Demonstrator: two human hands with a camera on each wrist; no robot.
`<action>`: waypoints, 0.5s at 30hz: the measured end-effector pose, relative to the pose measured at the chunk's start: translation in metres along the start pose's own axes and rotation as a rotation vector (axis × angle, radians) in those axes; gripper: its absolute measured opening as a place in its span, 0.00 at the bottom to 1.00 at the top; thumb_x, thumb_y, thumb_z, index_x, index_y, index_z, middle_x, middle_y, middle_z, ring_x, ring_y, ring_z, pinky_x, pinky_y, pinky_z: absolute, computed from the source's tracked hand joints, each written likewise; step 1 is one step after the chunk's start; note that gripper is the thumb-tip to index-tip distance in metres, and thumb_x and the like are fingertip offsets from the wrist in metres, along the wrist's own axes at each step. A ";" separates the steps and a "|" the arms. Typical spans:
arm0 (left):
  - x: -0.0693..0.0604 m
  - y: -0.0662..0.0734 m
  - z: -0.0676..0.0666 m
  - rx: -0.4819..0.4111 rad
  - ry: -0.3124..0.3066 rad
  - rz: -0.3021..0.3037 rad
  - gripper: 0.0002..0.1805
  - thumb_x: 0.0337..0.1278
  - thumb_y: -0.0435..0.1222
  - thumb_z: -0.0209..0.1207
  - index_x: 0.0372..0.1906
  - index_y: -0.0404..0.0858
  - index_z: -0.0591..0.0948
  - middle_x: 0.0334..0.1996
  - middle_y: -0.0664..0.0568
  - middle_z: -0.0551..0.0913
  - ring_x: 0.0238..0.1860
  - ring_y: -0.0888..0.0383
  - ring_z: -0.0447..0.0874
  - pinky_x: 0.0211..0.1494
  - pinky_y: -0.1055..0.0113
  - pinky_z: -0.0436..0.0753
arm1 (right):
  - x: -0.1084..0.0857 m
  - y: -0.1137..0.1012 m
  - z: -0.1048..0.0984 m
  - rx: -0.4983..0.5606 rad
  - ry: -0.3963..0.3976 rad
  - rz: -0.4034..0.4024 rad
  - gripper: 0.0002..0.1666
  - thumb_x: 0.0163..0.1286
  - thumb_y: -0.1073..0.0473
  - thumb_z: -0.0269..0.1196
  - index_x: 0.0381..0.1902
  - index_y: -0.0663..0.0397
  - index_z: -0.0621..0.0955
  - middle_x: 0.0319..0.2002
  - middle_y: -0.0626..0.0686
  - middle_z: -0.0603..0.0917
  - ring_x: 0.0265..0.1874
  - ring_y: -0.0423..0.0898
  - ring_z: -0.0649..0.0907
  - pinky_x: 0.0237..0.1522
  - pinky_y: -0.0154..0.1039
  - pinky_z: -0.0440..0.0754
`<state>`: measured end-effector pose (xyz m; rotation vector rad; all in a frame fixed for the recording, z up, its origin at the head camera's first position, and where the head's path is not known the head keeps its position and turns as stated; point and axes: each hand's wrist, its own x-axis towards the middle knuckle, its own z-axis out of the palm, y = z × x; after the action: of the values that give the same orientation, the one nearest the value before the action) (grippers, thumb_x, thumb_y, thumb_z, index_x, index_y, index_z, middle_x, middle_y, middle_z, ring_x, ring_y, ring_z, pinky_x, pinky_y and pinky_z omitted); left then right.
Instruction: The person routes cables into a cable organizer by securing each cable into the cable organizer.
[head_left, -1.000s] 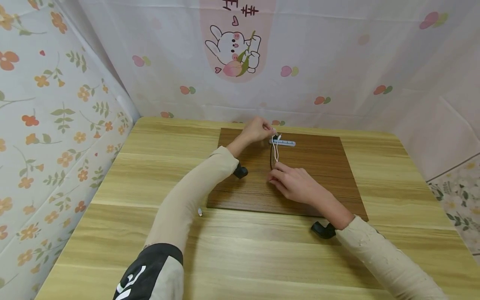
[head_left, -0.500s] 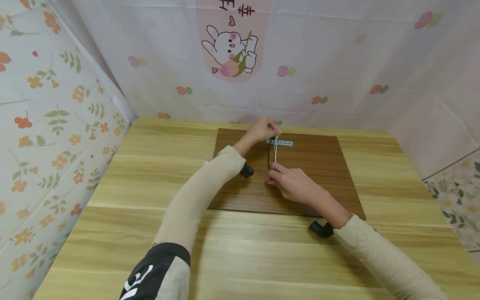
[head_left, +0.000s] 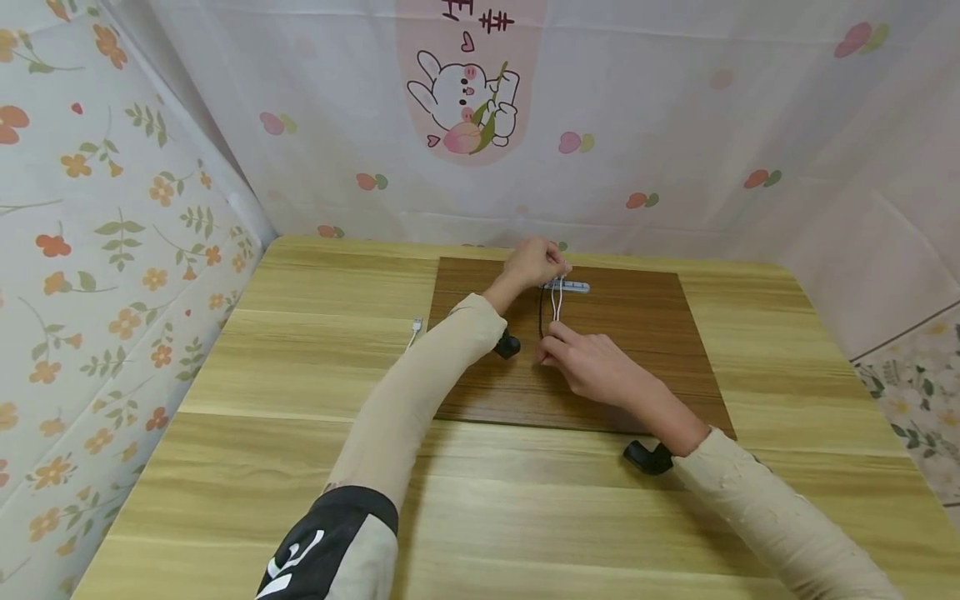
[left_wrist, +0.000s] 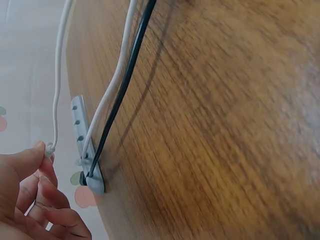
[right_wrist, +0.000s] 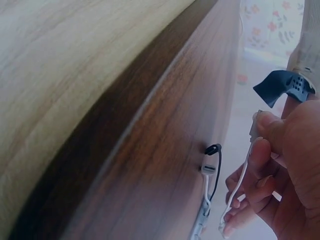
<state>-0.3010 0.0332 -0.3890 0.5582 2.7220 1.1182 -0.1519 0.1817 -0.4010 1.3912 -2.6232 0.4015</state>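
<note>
Through the head view I have a pale, yellowish wood-grain tabletop [head_left: 525,517], its streaks running roughly crosswise. Along its far edge I see a white cloth backdrop [head_left: 480,192] scattered with paired pink, red and green blobs, and bearing a pink panel [head_left: 420,17] with a sideways cartoon rabbit [head_left: 468,104] and a pink tulip [head_left: 463,137]. On my left hangs a creased white floral cloth [head_left: 112,275] with orange blossoms and green sprigs. At far right I make out another floral surface [head_left: 922,408] below a dark line. Soft light leaves a faint sheen on the near tabletop.
</note>
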 end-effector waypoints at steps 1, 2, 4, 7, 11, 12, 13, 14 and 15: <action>0.001 0.000 0.001 -0.001 -0.001 -0.004 0.11 0.70 0.44 0.64 0.43 0.41 0.87 0.42 0.53 0.86 0.40 0.58 0.82 0.39 0.66 0.77 | 0.000 0.000 -0.001 -0.001 0.001 0.000 0.04 0.72 0.67 0.65 0.41 0.54 0.82 0.38 0.48 0.74 0.15 0.38 0.67 0.15 0.34 0.67; 0.001 0.000 0.001 -0.005 -0.001 -0.010 0.10 0.70 0.44 0.64 0.42 0.41 0.87 0.41 0.54 0.86 0.40 0.58 0.81 0.39 0.66 0.77 | 0.000 0.000 -0.002 -0.001 0.002 -0.001 0.04 0.72 0.67 0.65 0.40 0.54 0.83 0.39 0.49 0.74 0.15 0.38 0.67 0.15 0.34 0.67; 0.002 0.000 0.002 -0.006 0.001 -0.021 0.10 0.70 0.44 0.64 0.42 0.41 0.87 0.41 0.55 0.85 0.41 0.59 0.81 0.40 0.66 0.77 | 0.000 0.000 -0.004 -0.003 0.002 0.001 0.04 0.72 0.68 0.65 0.41 0.54 0.83 0.39 0.49 0.74 0.15 0.38 0.67 0.16 0.34 0.67; 0.004 0.000 0.003 -0.002 0.003 -0.029 0.11 0.69 0.45 0.65 0.43 0.41 0.87 0.42 0.54 0.86 0.42 0.58 0.81 0.40 0.66 0.77 | 0.000 0.001 -0.006 -0.008 0.002 0.005 0.04 0.72 0.68 0.66 0.41 0.54 0.83 0.38 0.48 0.73 0.15 0.38 0.65 0.15 0.35 0.66; 0.006 -0.001 0.004 -0.002 0.013 -0.029 0.11 0.69 0.45 0.65 0.44 0.41 0.88 0.44 0.53 0.86 0.43 0.57 0.82 0.41 0.65 0.77 | -0.002 0.004 -0.008 -0.010 0.000 0.013 0.04 0.72 0.67 0.66 0.41 0.54 0.82 0.38 0.48 0.72 0.14 0.38 0.64 0.15 0.35 0.64; 0.006 -0.001 0.004 -0.003 0.016 -0.030 0.11 0.69 0.45 0.65 0.44 0.42 0.88 0.44 0.54 0.86 0.43 0.57 0.82 0.40 0.66 0.77 | -0.003 0.005 -0.008 -0.011 -0.003 0.015 0.04 0.72 0.67 0.66 0.41 0.54 0.82 0.38 0.48 0.72 0.14 0.38 0.63 0.15 0.35 0.64; 0.007 -0.002 0.005 -0.003 0.018 -0.030 0.11 0.69 0.45 0.65 0.44 0.42 0.88 0.43 0.54 0.86 0.42 0.58 0.82 0.40 0.66 0.77 | -0.003 0.005 -0.008 -0.010 -0.006 0.019 0.04 0.72 0.67 0.66 0.40 0.53 0.82 0.38 0.48 0.72 0.14 0.38 0.63 0.15 0.35 0.64; 0.007 -0.002 0.006 -0.005 0.019 -0.032 0.11 0.69 0.45 0.65 0.43 0.42 0.88 0.43 0.54 0.86 0.41 0.58 0.82 0.39 0.66 0.77 | -0.004 0.006 -0.009 -0.010 -0.011 0.022 0.04 0.72 0.67 0.65 0.40 0.53 0.82 0.38 0.48 0.72 0.15 0.38 0.64 0.15 0.35 0.65; 0.007 -0.002 0.006 -0.009 0.019 -0.033 0.11 0.69 0.45 0.65 0.43 0.42 0.87 0.42 0.54 0.86 0.41 0.58 0.82 0.38 0.66 0.77 | -0.005 0.006 -0.009 -0.011 -0.018 0.028 0.04 0.72 0.67 0.65 0.40 0.53 0.81 0.38 0.48 0.72 0.15 0.38 0.64 0.16 0.35 0.65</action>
<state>-0.3067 0.0387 -0.3951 0.5024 2.7303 1.1323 -0.1545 0.1916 -0.3944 1.3624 -2.6574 0.3791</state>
